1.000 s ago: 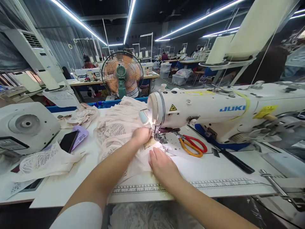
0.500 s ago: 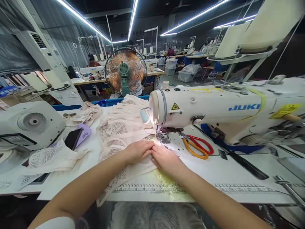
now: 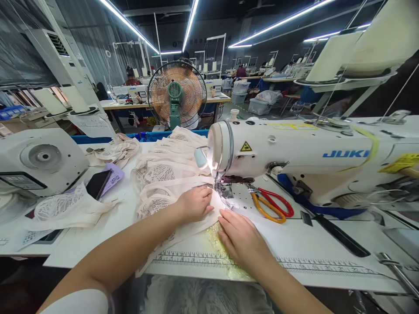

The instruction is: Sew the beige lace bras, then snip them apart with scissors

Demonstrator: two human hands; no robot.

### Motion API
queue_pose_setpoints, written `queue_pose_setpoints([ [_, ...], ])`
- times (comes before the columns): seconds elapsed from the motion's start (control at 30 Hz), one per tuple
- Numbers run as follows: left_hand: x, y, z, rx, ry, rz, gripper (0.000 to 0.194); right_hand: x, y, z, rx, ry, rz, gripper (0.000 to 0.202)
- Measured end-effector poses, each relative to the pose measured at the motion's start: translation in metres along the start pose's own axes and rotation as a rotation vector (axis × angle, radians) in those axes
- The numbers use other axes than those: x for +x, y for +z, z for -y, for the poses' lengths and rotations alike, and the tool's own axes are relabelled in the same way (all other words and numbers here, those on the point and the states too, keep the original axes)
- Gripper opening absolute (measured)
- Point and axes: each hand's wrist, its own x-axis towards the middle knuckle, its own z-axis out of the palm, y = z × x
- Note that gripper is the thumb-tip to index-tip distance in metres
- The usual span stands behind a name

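A pale cream bra [image 3: 214,214] with smooth fabric lies under the needle area of the white sewing machine [image 3: 294,146]. My left hand [image 3: 194,204] rests on it just left of the needle, fingers bent together and gripping the cloth. My right hand [image 3: 244,237] is stretched out, its fingertips on the right edge of the same cloth and its thumb near yellowish lace [image 3: 218,242] below. Left of my hands, a heap of cream lace bras [image 3: 163,172] runs toward the back. What lies beneath my fingers is hidden.
Scissors [image 3: 270,207] with red and orange handles lie right of the needle, near a black-handled tool [image 3: 343,235]. A ruler strip [image 3: 314,265] follows the front edge. At left are a lace bra [image 3: 62,207], a phone [image 3: 98,184] and another machine [image 3: 46,159]. A fan [image 3: 176,96] stands behind.
My hands, touching earlier, are now apart. The right has moved right and toward me, and the left slightly left, baring the cloth between them. The view has shifted slightly.
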Motion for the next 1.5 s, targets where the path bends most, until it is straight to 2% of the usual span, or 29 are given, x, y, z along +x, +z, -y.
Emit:
queue_pose_setpoints([
  [0.3,0.01,-0.001,0.003,0.033,-0.031,0.04,0.041,0.002,0.003,-0.001,-0.005,0.04,-0.043,0.031],
  [0.6,0.014,-0.008,0.001,0.042,-0.004,0.049,0.032,0.003,0.002,-0.001,0.031,0.044,-0.032,0.028],
  [0.83,0.016,-0.009,0.0,0.046,-0.033,0.07,0.035,0.001,0.004,-0.002,0.04,0.061,-0.03,0.029],
  [1.07,0.022,-0.002,0.015,0.066,0.005,0.046,0.033,0.003,0.006,-0.001,0.029,0.116,0.109,0.039],
  [1.17,0.024,-0.006,0.019,0.053,0.023,0.04,0.031,0.007,0.002,0.001,0.04,0.127,0.152,0.041],
  [1.27,0.019,-0.015,0.011,-0.001,0.073,0.008,0.028,0.009,-0.002,0.001,0.051,0.118,0.136,0.041],
  [1.37,0.004,-0.021,-0.006,-0.056,0.169,0.004,0.026,0.01,-0.004,0.0,0.083,0.1,0.07,0.038],
  [1.5,-0.015,-0.014,-0.016,0.014,0.238,0.004,0.034,0.007,0.0,-0.004,0.074,0.099,0.004,0.037],
])
